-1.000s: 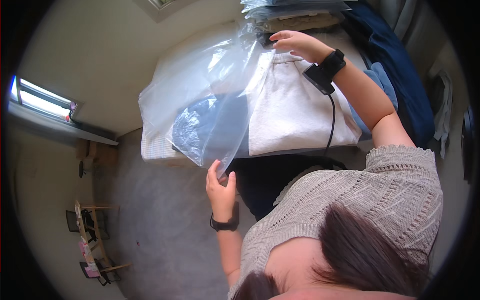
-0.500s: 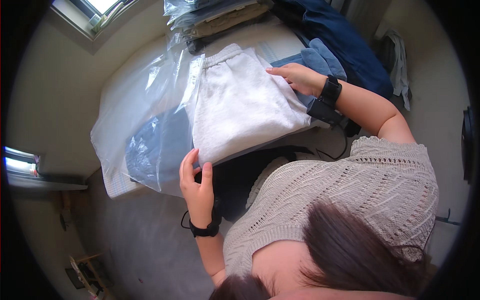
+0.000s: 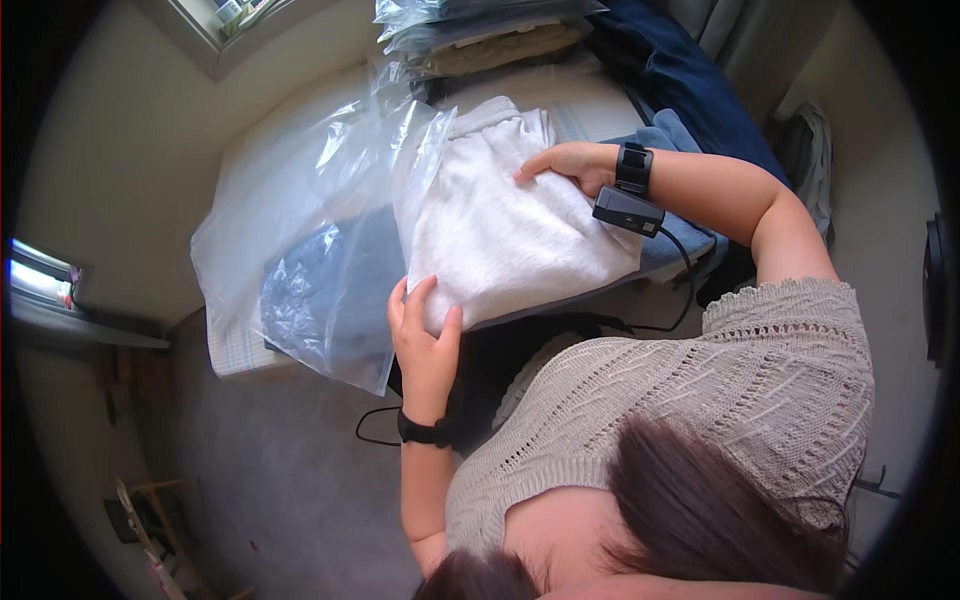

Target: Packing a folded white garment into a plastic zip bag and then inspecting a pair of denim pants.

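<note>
White pants (image 3: 510, 230) with a gathered waistband lie folded on top of blue denim garments (image 3: 680, 238). My right hand (image 3: 580, 165) grips their right side, thumb on top of the fabric and the other fingers partly hidden in its folds. At the near left corner, my left hand (image 3: 425, 335) has thumb and fingers around the cloth's edge. A clear plastic bag (image 3: 340, 150) spreads out to the left, its edge lapping over the pants' left side. Through the bag shows a blue piece (image 3: 340, 270).
A pale checked padded surface (image 3: 232, 345) lies underneath. Behind stands a stack of bagged folded clothes (image 3: 490, 45). Dark blue fabric (image 3: 690, 80) lies along the far right. A black cable (image 3: 690, 270) runs from the device on my right wrist.
My right hand has moved left over the pants and bunched their right side inward. My left hand has come up onto the near left corner. The view has shifted slightly.
</note>
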Demonstrator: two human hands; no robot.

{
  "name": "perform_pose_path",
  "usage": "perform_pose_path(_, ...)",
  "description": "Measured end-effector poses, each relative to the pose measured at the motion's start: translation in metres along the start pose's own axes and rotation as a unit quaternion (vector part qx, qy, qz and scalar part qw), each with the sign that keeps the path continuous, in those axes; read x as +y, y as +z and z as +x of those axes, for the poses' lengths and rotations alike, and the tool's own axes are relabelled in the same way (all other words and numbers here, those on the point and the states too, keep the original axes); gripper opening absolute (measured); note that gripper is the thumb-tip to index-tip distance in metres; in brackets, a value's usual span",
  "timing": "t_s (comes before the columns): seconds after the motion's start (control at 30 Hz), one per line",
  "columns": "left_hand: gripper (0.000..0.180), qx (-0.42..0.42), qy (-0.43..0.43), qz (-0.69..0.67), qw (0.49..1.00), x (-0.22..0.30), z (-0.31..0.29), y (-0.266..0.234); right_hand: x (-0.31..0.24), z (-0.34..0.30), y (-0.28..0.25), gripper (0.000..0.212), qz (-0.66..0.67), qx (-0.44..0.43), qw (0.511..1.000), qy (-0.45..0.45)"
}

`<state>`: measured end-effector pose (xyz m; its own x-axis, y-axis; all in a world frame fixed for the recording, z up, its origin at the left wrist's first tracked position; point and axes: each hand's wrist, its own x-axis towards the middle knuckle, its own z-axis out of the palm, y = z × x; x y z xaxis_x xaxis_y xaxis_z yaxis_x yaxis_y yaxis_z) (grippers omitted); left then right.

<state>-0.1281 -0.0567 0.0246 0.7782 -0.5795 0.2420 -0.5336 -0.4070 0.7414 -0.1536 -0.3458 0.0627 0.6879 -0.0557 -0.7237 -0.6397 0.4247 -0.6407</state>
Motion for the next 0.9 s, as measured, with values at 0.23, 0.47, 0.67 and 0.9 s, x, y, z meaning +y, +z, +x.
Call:
perform_pose_path(0.23,0.043,-0.007,0.138,0.028,0.99,0.04,0.003,0.0,-0.01,-0.046,-0.011,0.052,0.013,0.026,0.993,-0.112)
perform_pose_path(0.47,0.034,-0.133,0.09,-0.117,0.98,0.052,0.006,-0.004,0.007,-0.083,-0.094,0.051,-0.01,0.03,0.997,-0.067)
perform_pose_path(0.67,0.029,-0.098,0.1,0.057,0.989,0.037,0.012,0.0,0.031,-0.064,-0.108,0.062,-0.019,0.138,0.99,0.022)
perform_pose_path(0.9,0.024,0.013,-0.012,0.334,0.942,0.0,0.019,-0.008,0.016,-0.063,-0.104,0.056,0.003,0.115,0.993,-0.016)
